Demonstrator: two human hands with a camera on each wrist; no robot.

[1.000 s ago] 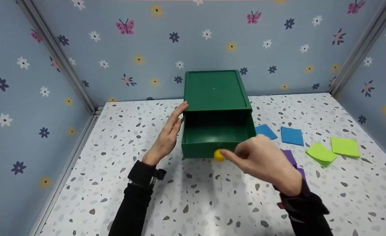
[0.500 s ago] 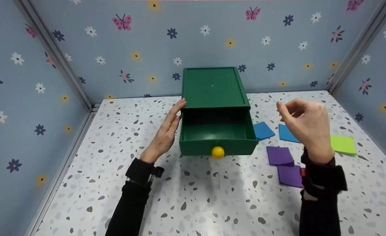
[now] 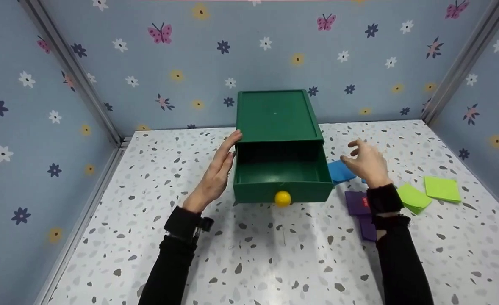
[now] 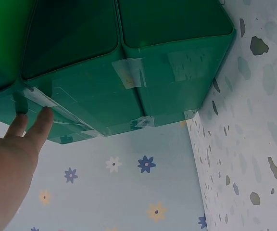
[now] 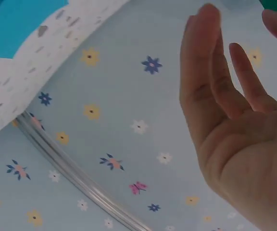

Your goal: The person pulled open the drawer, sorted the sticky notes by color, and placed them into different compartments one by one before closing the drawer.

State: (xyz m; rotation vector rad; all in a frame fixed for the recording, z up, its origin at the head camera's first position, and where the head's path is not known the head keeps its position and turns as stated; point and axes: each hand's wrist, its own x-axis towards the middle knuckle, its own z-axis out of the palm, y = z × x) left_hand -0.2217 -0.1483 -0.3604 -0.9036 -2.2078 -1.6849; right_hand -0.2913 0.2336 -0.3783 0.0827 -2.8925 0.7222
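A green drawer box [image 3: 275, 114] stands at the back of the table, its drawer [image 3: 256, 192] pulled out toward me. On the drawer's front sits a round yellow knob [image 3: 282, 198]; the inside that shows is bare. My left hand [image 3: 212, 180] rests with straight fingers against the box's left side, its fingertips [image 4: 44, 115] at the taped side in the left wrist view. My right hand [image 3: 369, 163] hovers right of the box with loosely bent fingers and nothing in them, near a blue paper square [image 3: 340, 171]. In the right wrist view the palm [image 5: 254, 154] is bare.
Two purple paper squares [image 3: 356, 202] lie by the right wrist, partly covered by it. Farther right are green sticky notes [image 3: 442, 189] and a folded green one [image 3: 412, 198]. A second blue square is mostly hidden behind the right hand. Flowered walls [image 3: 266, 63] enclose the speckled table [image 3: 249, 271].
My right hand has left the yellow knob, swung up and right, then come back left and lower near the blue squares. The left hand and the drawer have stayed put.
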